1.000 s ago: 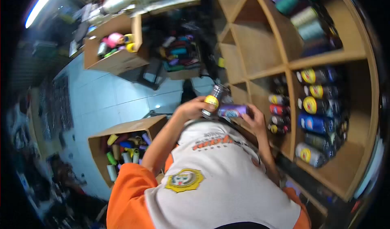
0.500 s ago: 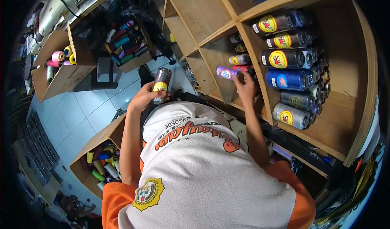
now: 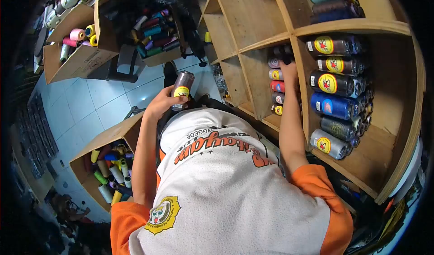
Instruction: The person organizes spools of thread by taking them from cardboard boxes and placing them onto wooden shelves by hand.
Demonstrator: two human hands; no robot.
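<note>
My left hand (image 3: 165,102) is closed around a dark, plastic-wrapped thread spool (image 3: 184,84) with a yellow label, held upright in front of my shirt. Inside a shelf compartment, my right hand (image 3: 290,71) has its fingers at the end of a greyish-purple thread spool (image 3: 274,62) with a round pale label; its fingertips are partly hidden. Below that spool lie a grey one with a yellow label (image 3: 275,75), a red one (image 3: 278,86) and darker ones (image 3: 277,109). More dark spools (image 3: 281,50) sit in shade above the hand.
The wooden shelf (image 3: 299,78) has dividers around my right arm. Its right compartment holds stacked spools, including a blue one (image 3: 332,105). Cardboard boxes with loose thread cones stand at upper left (image 3: 86,60) and lower left (image 3: 106,139). White tiles (image 3: 97,101) cover the floor.
My right hand has moved up and deeper into the shelf compartment, and the purple spool is now in the row there. My left hand still holds its dark spool. The view has shifted slightly.
</note>
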